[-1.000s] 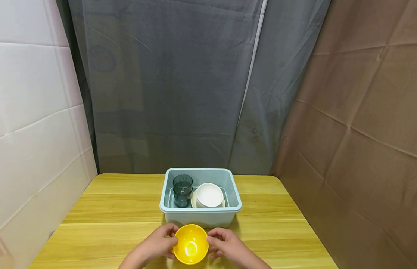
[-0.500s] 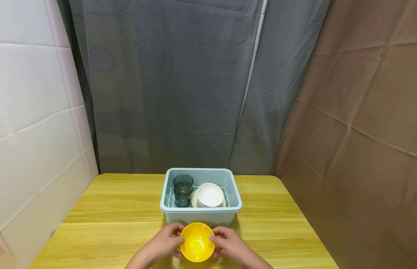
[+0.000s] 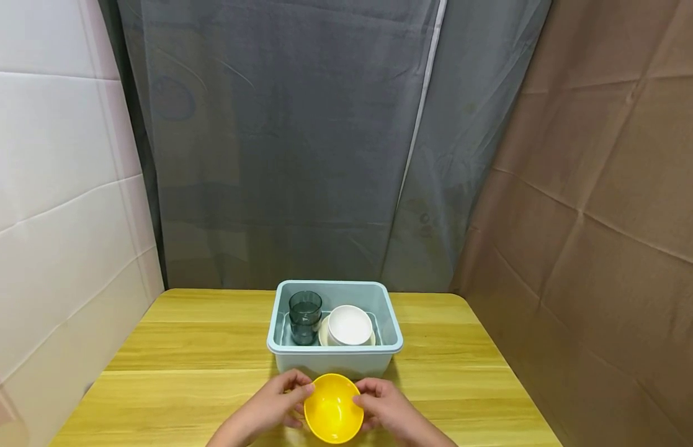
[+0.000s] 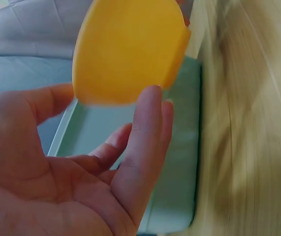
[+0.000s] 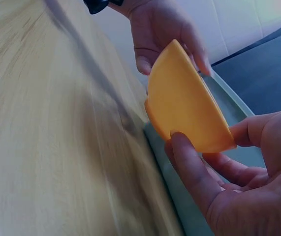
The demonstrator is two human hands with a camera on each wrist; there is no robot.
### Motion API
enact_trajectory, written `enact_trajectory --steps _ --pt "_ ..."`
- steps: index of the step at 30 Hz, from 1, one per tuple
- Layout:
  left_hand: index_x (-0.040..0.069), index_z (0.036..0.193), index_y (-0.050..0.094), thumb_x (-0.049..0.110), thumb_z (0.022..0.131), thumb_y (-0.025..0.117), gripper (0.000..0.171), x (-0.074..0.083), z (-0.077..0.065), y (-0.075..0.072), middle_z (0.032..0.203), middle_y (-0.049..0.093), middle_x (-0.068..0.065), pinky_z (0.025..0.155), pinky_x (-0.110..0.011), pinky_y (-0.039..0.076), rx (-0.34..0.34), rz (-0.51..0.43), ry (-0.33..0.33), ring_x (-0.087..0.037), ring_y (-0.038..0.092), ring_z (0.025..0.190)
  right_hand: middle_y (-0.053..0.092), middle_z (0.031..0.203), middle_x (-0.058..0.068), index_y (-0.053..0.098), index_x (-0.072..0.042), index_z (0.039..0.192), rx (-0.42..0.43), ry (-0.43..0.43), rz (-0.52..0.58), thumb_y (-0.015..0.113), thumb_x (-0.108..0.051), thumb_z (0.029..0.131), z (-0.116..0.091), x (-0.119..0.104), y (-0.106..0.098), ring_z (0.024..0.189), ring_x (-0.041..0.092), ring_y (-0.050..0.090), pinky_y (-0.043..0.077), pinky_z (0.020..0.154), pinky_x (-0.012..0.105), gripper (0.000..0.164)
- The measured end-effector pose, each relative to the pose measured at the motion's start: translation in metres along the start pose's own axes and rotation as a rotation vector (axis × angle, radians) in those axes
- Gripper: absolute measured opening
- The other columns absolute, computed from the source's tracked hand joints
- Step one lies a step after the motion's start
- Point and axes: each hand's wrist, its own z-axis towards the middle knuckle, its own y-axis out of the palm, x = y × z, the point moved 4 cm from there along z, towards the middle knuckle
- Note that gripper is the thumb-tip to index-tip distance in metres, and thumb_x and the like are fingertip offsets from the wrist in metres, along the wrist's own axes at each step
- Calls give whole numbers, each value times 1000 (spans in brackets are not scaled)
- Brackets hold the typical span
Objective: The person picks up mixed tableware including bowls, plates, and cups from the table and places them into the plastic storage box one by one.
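Observation:
A yellow bowl (image 3: 334,410) is held up just in front of the blue bin (image 3: 335,349), its inside turned toward the head camera. My left hand (image 3: 276,400) holds its left side; in the left wrist view the thumb is at the rim and a fingertip (image 4: 150,96) meets the outer wall. On the opposite side my right hand (image 3: 388,406) pinches the rim, thumb inside and fingers beneath, as the right wrist view shows. Inside the bin, dark glass cups (image 3: 305,316) stand stacked at the left. Beside them a white bowl (image 3: 350,325) sits on a cream plate (image 3: 324,332).
The bin stands on a wooden table (image 3: 463,372). A grey curtain (image 3: 296,143) hangs behind the table, with a white cloth (image 3: 61,155) to the left and a brown cloth (image 3: 603,217) to the right.
Both hands have carried the yellow bowl a little to the right. The left hand has shifted right with it; the bin and its contents have stayed in place.

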Motion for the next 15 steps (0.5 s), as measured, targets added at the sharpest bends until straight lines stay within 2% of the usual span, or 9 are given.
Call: enact_trajectory --steps 5,9,15 --pt "-2 123 62 37 115 61 40 -6 -5 -16 108 69 -12 76 -46 67 0 9 -8 -27 71 92 74 100 6 71 8 125 -16 -9 -1 67 -8 105 -2 -2 -8 81 19 72 66 69 33 26" --pt "-5 122 62 35 115 63 41 -11 -8 -29 109 69 -14 78 -46 66 29 39 -11 -26 71 93 75 102 7 72 7 125 -35 8 -8 68 -11 106 -6 -12 -19 84 20 72 66 71 33 26" --pt "-6 125 63 31 114 65 39 -16 -14 -43 109 67 -15 81 -48 66 51 68 -15 -27 71 95 75 106 8 71 5 126 -92 9 -37 67 -13 108 -11 -45 -37 88 21 73 67 76 35 26"
